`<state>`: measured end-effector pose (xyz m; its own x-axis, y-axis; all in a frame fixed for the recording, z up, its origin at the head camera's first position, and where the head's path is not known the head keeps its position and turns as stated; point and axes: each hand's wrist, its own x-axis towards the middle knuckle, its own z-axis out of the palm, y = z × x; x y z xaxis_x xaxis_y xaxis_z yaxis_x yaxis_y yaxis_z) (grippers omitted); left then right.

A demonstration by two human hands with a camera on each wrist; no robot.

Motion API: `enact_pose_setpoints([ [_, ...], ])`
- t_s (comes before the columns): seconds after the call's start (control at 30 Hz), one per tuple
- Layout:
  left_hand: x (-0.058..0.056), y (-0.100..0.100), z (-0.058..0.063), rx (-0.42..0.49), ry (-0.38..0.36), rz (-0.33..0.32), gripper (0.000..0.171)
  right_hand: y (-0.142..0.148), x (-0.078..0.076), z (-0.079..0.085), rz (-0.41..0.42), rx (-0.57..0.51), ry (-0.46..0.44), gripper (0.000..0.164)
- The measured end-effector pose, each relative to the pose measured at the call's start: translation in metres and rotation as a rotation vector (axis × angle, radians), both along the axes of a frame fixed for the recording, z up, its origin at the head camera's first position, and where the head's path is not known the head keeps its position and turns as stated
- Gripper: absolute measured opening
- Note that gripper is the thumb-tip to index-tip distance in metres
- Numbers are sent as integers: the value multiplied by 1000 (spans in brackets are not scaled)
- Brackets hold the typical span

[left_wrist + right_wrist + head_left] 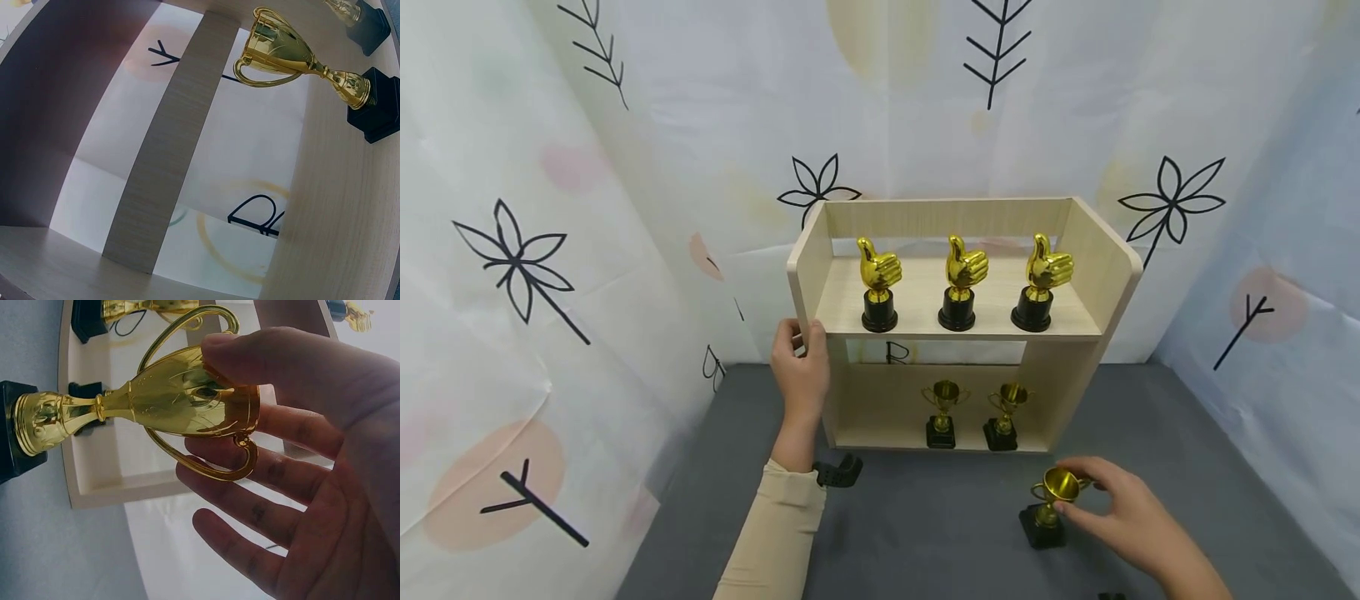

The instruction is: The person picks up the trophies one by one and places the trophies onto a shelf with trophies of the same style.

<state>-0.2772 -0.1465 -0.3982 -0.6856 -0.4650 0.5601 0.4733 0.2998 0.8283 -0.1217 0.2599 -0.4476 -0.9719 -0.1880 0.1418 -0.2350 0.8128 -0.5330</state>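
My left hand grips the left side panel of a pale wooden two-tier shelf, its fingers at the panel's front edge. In front of the shelf's lower right corner, my right hand pinches a gold trophy cup with a black square base. The right wrist view shows the thumb across the bowl of this trophy cup and the fingers behind it. Two like trophy cups, one left of the other, stand upright on the lower tier; the left wrist view shows the nearer one large.
Along the upper tier stand three gold thumbs-up trophies, a left one, a middle one and a right one. The shelf stands on a dark grey table, with patterned white cloth behind and at both sides.
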Motion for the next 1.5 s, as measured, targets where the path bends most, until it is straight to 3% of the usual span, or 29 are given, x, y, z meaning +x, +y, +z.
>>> enact_pose_setpoints([
  [0.43,1,0,-2,-14,-7,17,31,-29,-8,3,68,-69,86,45],
  [0.87,4,-1,-1,-23,-14,26,31,-61,-19,-4,152,-122,47,44],
  [1.07,3,-1,-2,-33,-7,33,31,-71,-23,-8,198,-128,72,43],
  [1.5,1,1,-1,-29,1,35,29,-96,-31,-9,176,-153,110,44],
])
